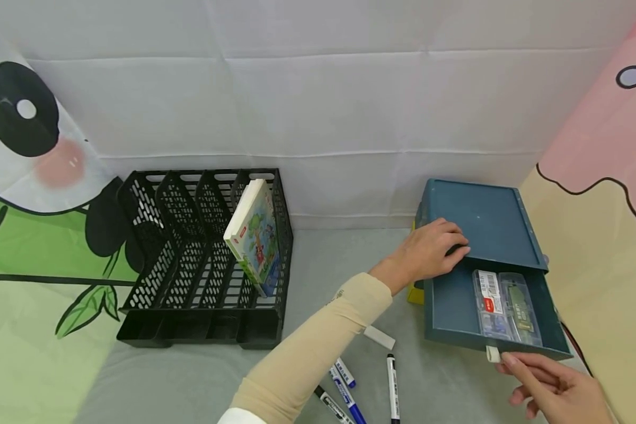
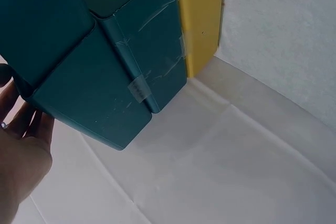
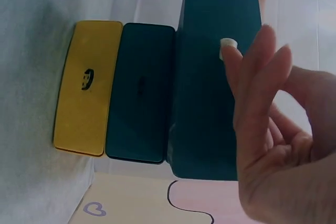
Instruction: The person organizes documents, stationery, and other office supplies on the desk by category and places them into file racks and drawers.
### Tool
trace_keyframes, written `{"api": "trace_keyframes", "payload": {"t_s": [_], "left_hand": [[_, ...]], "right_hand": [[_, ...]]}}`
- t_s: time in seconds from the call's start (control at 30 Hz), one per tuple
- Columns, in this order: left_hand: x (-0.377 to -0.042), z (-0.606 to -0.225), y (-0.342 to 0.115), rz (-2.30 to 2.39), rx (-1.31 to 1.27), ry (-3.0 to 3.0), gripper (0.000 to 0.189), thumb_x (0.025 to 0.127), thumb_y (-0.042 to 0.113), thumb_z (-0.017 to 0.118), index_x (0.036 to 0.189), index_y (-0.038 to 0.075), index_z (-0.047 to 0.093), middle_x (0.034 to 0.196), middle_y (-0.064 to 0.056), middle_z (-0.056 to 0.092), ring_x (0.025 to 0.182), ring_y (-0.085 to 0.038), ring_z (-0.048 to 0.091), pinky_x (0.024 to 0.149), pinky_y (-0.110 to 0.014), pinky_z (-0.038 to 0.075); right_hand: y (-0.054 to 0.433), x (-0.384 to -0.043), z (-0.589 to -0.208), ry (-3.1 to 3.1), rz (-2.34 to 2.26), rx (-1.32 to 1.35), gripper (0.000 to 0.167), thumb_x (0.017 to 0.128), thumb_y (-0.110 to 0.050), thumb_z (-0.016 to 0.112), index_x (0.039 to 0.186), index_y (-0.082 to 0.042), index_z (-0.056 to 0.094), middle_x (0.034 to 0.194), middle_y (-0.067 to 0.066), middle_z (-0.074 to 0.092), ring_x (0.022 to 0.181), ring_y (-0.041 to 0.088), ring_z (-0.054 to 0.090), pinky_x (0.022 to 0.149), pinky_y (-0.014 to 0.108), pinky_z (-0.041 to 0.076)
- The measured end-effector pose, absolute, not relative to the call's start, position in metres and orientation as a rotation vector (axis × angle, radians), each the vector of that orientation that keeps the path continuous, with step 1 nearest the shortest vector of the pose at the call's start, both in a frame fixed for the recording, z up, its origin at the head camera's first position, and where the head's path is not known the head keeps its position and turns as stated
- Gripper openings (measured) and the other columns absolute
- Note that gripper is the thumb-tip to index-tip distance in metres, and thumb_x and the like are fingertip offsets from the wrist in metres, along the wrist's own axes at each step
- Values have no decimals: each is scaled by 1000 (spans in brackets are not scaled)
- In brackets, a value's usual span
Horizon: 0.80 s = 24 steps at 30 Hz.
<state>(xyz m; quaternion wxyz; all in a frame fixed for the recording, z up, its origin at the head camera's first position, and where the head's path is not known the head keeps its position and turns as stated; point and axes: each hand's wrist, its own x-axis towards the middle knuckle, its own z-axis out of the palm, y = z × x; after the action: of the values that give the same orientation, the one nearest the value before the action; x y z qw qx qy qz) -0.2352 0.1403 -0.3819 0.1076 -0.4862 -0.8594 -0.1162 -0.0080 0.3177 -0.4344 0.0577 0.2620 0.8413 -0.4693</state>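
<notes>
One bent left grip (image 1: pixel 433 250) holds the teal plastic box (image 1: pixel 487 218) by an edge; its open teal drawer (image 1: pixel 450 306) carries a small white tab (image 1: pixel 493 354) at the right grip (image 1: pixel 567 386), whether pinched I cannot tell. Brace firmly; keep the drawer level.

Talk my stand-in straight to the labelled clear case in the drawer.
Find the blue drawer unit at the head view's right, then its open top drawer. There, the labelled clear case lies left of another clear case; its white barcode label sets it apart from that neighbour's green contents.
</notes>
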Motion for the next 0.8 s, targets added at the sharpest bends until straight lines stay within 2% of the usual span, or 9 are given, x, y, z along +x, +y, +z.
{"api": "trace_keyframes", "payload": {"t_s": [0.23,0.43,0.8], "left_hand": [[-235,-381,141,-374,-1427,-2550,30,108,31,55,124,16,75,125,3,69,117,-12,59,102,-16,42],[-234,-380,142,-373,-1452,-2541,30,108,31,55,125,16,75,125,2,69,118,-12,60,103,-16,41],[-234,-377,140,-390,-1430,-2580,29,108,31,56,124,17,75,126,3,69,116,-12,59,100,-16,43]], "right_hand": [[315,-15,-442,2489,-1505,817,58,100,-44,67,131,6,65,96,7,78,71,25,71,63,36,60],[317,-16,-444,2407,-1587,841,57,99,-42,69,130,6,65,95,4,79,74,24,73,67,37,61],[312,-29,-439,2364,-1701,941,54,93,-50,73,122,-3,73,88,-4,78,77,16,73,66,33,60]]}}
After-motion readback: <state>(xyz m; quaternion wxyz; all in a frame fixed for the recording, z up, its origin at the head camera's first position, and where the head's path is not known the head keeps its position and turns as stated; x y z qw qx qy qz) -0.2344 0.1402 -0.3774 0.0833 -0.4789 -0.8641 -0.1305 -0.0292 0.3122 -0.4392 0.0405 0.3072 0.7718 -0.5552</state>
